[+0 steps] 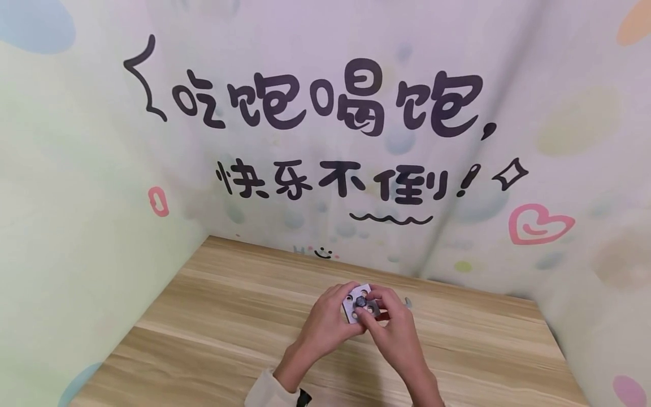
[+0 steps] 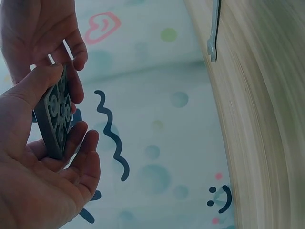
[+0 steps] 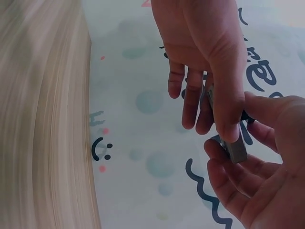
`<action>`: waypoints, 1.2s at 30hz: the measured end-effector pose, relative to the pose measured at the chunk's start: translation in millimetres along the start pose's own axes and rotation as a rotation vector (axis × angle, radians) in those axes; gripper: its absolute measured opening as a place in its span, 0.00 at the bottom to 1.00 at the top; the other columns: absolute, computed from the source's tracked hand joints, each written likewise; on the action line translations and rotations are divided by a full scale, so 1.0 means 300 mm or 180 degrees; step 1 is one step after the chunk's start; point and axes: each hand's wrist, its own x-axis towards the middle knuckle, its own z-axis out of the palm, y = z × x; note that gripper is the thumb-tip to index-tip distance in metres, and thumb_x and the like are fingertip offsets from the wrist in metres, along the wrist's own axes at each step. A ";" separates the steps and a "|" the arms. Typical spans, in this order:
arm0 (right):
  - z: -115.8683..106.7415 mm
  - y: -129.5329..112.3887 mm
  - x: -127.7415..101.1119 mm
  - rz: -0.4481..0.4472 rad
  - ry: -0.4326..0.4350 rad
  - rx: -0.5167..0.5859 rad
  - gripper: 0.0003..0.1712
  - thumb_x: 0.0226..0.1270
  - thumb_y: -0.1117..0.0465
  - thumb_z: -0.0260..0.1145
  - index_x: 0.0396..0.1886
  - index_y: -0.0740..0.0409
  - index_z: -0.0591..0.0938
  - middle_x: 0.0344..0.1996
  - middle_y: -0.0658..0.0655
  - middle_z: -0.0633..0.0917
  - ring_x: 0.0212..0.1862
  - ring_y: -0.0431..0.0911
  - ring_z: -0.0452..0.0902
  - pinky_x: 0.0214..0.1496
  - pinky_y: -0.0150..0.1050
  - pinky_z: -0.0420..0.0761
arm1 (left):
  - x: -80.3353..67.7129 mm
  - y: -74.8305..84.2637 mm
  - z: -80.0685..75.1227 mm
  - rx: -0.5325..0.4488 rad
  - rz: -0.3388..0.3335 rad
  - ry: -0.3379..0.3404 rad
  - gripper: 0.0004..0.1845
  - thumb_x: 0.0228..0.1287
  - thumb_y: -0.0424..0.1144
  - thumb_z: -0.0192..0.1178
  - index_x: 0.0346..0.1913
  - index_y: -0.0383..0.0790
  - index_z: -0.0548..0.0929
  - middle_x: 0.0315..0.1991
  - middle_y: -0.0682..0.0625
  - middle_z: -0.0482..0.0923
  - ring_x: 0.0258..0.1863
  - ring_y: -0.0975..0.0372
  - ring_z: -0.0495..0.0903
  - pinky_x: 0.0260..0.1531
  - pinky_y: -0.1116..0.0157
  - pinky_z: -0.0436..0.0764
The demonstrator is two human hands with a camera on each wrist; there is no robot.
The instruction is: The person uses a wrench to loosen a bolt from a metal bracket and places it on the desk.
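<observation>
A square metal plate [image 1: 351, 308] with several round holes is held up above the table, gripped along its edges by my left hand [image 1: 325, 322]. A dark bolt [image 1: 361, 301] stands at the plate's middle, its head facing me. My right hand [image 1: 396, 330] pinches the bolt between thumb and forefinger, its other fingers behind the plate. In the left wrist view, the plate's patterned face [image 2: 59, 114] shows dark recesses. Seen from the right wrist, the left thumb [image 3: 228, 109] presses the plate's edge [image 3: 237, 150], and the bolt is mostly hidden by fingers.
A wrench [image 2: 214, 33] lies on the wooden table [image 1: 203, 316]; only its tip [image 1: 408, 302] shows past my right hand in the head view. Behind the table rises a printed wall [image 1: 305, 226] with black lettering, and side walls flank it.
</observation>
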 end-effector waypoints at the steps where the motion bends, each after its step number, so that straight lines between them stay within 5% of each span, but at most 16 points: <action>1: 0.002 0.000 0.000 -0.0010 0.0023 -0.0011 0.14 0.56 0.67 0.76 0.39 0.54 0.80 0.51 0.56 0.84 0.37 0.43 0.82 0.34 0.34 0.83 | 0.000 0.000 0.000 0.0004 0.0003 0.0006 0.34 0.47 0.43 0.78 0.60 0.46 0.77 0.50 0.52 0.81 0.47 0.63 0.76 0.46 0.64 0.78; 36: 0.002 0.008 -0.001 -0.0348 0.0039 0.0055 0.14 0.59 0.70 0.72 0.45 0.55 0.85 0.53 0.57 0.83 0.39 0.45 0.84 0.32 0.33 0.82 | 0.001 -0.001 -0.005 -0.0002 0.0007 0.0020 0.34 0.48 0.43 0.77 0.60 0.47 0.77 0.52 0.53 0.81 0.48 0.62 0.77 0.48 0.63 0.79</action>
